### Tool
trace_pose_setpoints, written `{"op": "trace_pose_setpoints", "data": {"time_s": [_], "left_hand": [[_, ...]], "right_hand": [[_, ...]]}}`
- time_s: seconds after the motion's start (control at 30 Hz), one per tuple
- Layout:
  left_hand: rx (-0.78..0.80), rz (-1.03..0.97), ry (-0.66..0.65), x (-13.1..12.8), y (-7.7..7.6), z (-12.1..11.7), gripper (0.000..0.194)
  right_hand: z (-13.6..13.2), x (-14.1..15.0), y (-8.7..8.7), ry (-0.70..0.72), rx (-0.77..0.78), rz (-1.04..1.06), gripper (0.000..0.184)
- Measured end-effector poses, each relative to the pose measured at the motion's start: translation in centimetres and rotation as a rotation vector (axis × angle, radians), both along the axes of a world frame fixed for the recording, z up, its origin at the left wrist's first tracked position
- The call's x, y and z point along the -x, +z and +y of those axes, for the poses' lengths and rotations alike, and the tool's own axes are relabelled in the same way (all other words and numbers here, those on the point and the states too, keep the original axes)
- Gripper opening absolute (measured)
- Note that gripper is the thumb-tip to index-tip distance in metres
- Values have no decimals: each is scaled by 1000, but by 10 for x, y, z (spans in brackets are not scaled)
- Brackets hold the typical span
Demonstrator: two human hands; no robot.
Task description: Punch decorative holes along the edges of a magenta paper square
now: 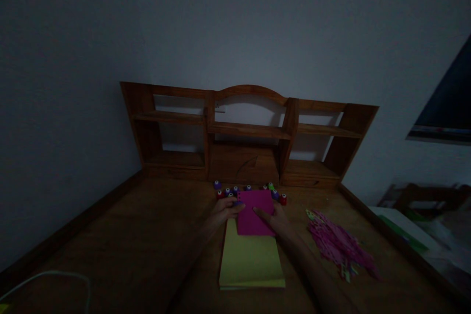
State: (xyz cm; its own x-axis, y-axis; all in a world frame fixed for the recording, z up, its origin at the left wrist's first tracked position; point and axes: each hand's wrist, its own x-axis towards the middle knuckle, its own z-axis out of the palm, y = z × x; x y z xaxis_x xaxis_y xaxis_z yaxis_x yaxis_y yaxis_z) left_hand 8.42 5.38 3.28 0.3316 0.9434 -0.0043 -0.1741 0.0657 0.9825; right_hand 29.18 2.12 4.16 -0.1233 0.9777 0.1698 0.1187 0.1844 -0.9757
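The left hand is partly closed, its fingers pinching a small purple object at the left edge of a square magenta paper sheet. The right hand is closed on the sheet's right side, thumb on its face. The sheet lies between both hands, above the far end of a rectangular yellow paper stack, hiding that end from view. Just beyond the sheet stand small red, purple and green rounded pieces with white-ringed tops. Right of the sheet, past the right forearm, a tangled pink-and-yellow heap lies on the brown wooden desk. Behind the sheet rises a wooden shelf unit.
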Motion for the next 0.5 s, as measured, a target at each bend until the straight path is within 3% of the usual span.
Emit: {"op": "trace_pose_setpoints", "data": {"time_s": [0.2,0.5], "left_hand": [[-10,-13,33,1,-4,2,44],[-123,-22,-7,-2,1,-5,42]], "right_hand": [[-1,5,3,19,-70,-10,42],[-1,-1,2,-45,37,52,48]]}}
